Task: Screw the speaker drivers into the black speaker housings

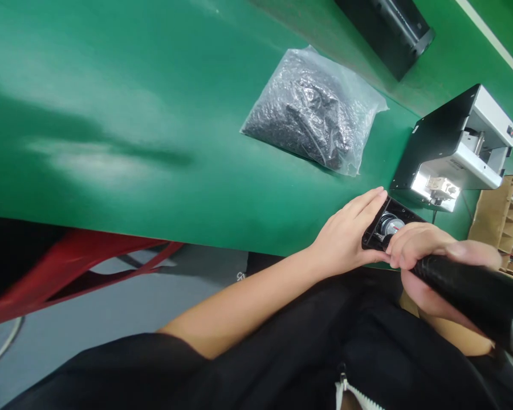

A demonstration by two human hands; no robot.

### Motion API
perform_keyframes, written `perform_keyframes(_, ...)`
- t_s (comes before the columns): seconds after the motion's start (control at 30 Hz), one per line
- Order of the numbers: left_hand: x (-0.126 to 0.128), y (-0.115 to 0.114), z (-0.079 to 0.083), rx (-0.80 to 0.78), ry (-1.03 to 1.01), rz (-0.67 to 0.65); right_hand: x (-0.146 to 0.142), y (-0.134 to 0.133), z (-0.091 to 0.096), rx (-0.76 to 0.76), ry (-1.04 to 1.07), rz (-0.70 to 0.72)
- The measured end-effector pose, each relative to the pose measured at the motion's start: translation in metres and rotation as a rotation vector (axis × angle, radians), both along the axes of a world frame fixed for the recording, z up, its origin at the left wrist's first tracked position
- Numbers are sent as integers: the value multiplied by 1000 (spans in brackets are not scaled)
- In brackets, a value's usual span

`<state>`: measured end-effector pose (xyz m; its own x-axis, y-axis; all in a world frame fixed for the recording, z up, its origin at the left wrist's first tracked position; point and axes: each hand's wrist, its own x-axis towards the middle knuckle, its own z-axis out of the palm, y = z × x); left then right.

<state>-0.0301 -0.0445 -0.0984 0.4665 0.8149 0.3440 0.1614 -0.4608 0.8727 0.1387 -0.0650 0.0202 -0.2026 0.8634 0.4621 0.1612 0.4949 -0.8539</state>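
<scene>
Housing [374, 236] with a gauge [390, 225] showing sits clasped in my left grip [344, 233] at the tabletop [154, 188] edge; my right grip [431, 253] is closed round a black tool [465, 290] against it. Its face looks uncovered, so I'd judge it unfinished. Beyond lie a bag of black parts [312, 111] and a bench machine [457, 148]

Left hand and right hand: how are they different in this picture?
The left hand is open and flat against a black case with a round dial, but the right hand is curled. The left hand holds the case, while the right hand wraps a thick black handle. Both hands are bare and close together.
</scene>
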Motion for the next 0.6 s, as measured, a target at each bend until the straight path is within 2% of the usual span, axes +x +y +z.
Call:
perform_keyframes(0.1,0,0,0,-10,23,1,2,11,0,200,-42,145)
perform_keyframes(0.2,2,0,-2,-18,30,0,5,19,-1,197,-127,245)
perform_keyframes(0.27,3,0,-3,-22,35,0,1,19,-5,205,-69,214)
perform_keyframes(0.43,4,1,-5,-16,27,0,-20,13,-24,269,173,-7)
perform_keyframes(0.5,4,1,-4,-36,36,-3,-22,11,-26,247,164,-28)
perform_keyframes(0.6,4,2,-2,-80,60,-17,-15,12,-21,191,89,32)
